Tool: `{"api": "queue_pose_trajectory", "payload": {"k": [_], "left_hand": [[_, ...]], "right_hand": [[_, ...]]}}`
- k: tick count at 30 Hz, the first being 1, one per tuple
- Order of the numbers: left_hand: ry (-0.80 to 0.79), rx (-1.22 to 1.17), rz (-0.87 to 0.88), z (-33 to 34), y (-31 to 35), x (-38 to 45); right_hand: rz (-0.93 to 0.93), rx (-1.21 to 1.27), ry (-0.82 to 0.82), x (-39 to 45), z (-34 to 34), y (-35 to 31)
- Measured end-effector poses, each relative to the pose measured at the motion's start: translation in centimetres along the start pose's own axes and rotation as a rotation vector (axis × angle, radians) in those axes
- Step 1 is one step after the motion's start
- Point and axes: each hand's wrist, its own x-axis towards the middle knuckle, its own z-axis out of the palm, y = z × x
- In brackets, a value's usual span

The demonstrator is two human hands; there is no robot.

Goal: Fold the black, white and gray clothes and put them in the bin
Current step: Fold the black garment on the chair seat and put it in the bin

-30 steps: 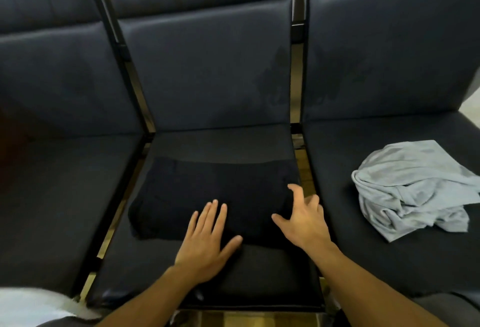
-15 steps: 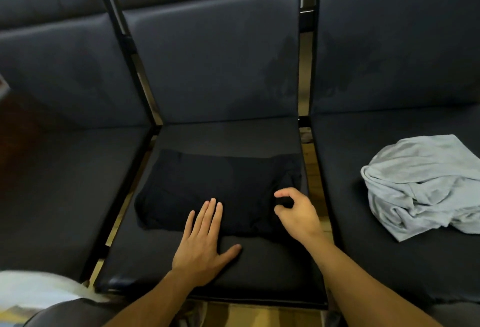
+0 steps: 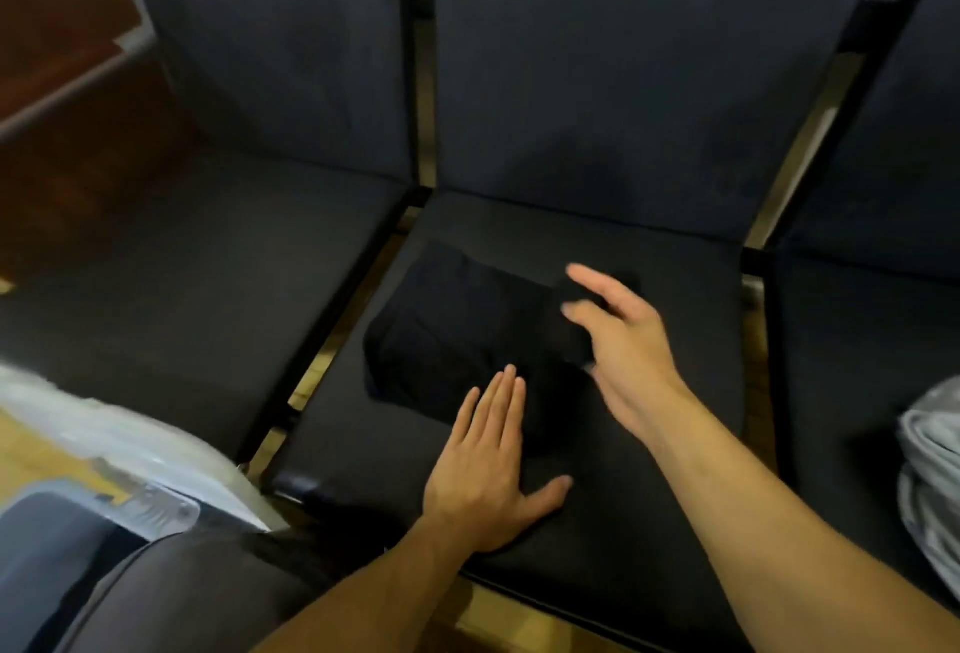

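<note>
Pinched between the thumb and fingers of the right hand (image 3: 626, 348), the right end of the black garment (image 3: 457, 335) is being held up off the middle seat (image 3: 670, 450). Its near edge is being pressed flat by the left hand (image 3: 488, 470), fingers straight. One black garment is being shown as a dark, folded rectangle at the seat's centre, bare cushion around it. One gray garment (image 3: 932, 470) is lying crumpled on the right seat, cut off by the frame. Three seats are being shown side by side.
</note>
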Motion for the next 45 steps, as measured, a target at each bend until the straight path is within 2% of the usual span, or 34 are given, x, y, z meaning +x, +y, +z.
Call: {"api": "queue_pose_trajectory", "payload": {"k": [2,3,4,6,8,10,13,18,23,25,28,34,36,39,42,45], "left_hand": [[0.045,0.051,-0.059,0.0,-0.2,0.1],[0.055,0.065,-0.074,0.0,-0.4,0.1],[0.05,0.072,-0.08,0.3,-0.5,0.1],[0.023,0.05,-0.089,0.2,-0.4,0.1],[0.026,0.003,-0.09,0.3,-0.3,0.0],[0.032,-0.029,-0.059,0.3,-0.3,0.0],[0.018,-0.066,-0.02,0.0,-0.6,-0.1],[0.07,-0.176,0.04,-0.5,-1.0,-0.2],[0.136,-0.428,0.045,-0.8,-0.9,-0.6],[0.2,-0.586,-0.036,-1.6,-0.6,-0.8],[0.159,-0.866,-0.221,-3.0,0.7,-0.4],[-0.026,-0.995,-0.422,-4.4,1.1,1.9],[-0.072,-1.024,-0.481,-5.0,0.8,2.9],[-0.072,-0.967,-0.445,-5.0,0.7,3.2],[-0.06,-0.99,-0.399,-4.9,0.8,3.0],[-0.097,-1.059,-0.357,-4.9,0.4,3.5]], "right_hand": [[0.091,0.236,-0.288,0.4,3.6,-1.8],[0.08,0.226,-0.382,0.8,4.8,-1.9],[0.017,0.083,-0.447,1.3,5.6,-1.2],[-0.19,-0.483,-0.478,2.6,6.1,1.5],[-0.238,-0.965,-0.557,3.9,5.1,5.0],[-0.205,-1.229,-0.602,4.2,3.8,6.8],[-0.182,-1.389,-0.537,3.6,2.9,7.2],[-0.039,-1.404,-0.393,2.1,0.4,6.1],[-0.028,-1.372,-0.353,-2.1,-4.6,6.1],[-0.044,-1.318,-0.34,-3.6,-5.9,6.9],[-0.076,-1.222,-0.284,-4.0,-6.9,7.4],[0.052,-1.048,-0.254,-2.8,-8.0,6.6],[-0.005,-1.105,-0.161,-1.9,-8.5,6.4],[-0.257,-1.204,0.021,0.4,-9.3,5.6],[-0.369,-1.347,-0.052,2.9,-8.8,4.9],[-0.335,-1.41,-0.074,4.7,-7.9,5.5]]}}
